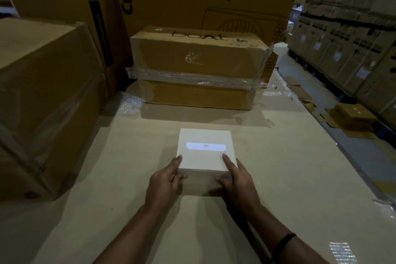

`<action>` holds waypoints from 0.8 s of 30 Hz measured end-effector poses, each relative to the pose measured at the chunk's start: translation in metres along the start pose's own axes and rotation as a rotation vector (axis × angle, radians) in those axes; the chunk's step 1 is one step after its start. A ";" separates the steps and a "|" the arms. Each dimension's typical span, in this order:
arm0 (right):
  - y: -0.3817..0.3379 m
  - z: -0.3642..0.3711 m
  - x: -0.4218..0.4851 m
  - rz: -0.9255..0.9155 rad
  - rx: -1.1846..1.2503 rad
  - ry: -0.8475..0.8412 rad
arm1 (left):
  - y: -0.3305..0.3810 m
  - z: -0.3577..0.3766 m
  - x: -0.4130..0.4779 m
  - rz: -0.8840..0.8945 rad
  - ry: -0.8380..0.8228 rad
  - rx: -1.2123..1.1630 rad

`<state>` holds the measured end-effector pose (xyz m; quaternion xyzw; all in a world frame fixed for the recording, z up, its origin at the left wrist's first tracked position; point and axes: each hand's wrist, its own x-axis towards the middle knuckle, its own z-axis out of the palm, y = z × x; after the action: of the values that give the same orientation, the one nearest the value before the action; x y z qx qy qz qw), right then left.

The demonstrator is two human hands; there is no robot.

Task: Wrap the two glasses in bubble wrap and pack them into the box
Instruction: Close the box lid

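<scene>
On the cardboard-covered desk (289, 178), the closed white box (205, 152) sits flat. The left hand (165, 180) grasps its near left corner; the right hand (237, 180) grasps the near right corner, forefinger on the lid.

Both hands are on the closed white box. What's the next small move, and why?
Probably open it. The white box sits closed on the cardboard surface, the left hand and right hand hold its near corners, and no glasses show. The bubble wrap lies farther back on the left, untouched.
</scene>
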<state>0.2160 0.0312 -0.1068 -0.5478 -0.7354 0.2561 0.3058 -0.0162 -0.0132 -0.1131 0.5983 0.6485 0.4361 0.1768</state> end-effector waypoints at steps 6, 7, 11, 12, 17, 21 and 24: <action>-0.011 -0.001 0.050 0.013 -0.042 0.058 | 0.007 0.006 0.050 -0.026 0.045 0.045; -0.011 -0.001 0.058 0.015 -0.066 0.049 | 0.007 0.006 0.058 -0.040 0.032 0.053; -0.007 0.003 0.080 0.051 -0.119 0.007 | 0.005 0.013 0.079 -0.098 -0.005 0.085; -0.006 0.005 0.082 0.059 -0.122 0.010 | 0.005 0.015 0.082 -0.120 -0.008 0.074; -0.004 0.005 0.087 0.088 -0.270 -0.020 | 0.002 0.019 0.092 -0.092 -0.064 0.153; -0.010 -0.002 0.079 -0.078 -0.568 0.053 | -0.002 0.018 0.087 0.097 -0.042 0.410; -0.006 0.003 0.061 -0.160 -0.597 -0.011 | -0.011 0.026 0.071 0.238 -0.055 0.462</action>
<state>0.1964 0.0881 -0.0941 -0.5522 -0.8206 0.0069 0.1468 -0.0195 0.0634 -0.1149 0.7065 0.6510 0.2777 0.0006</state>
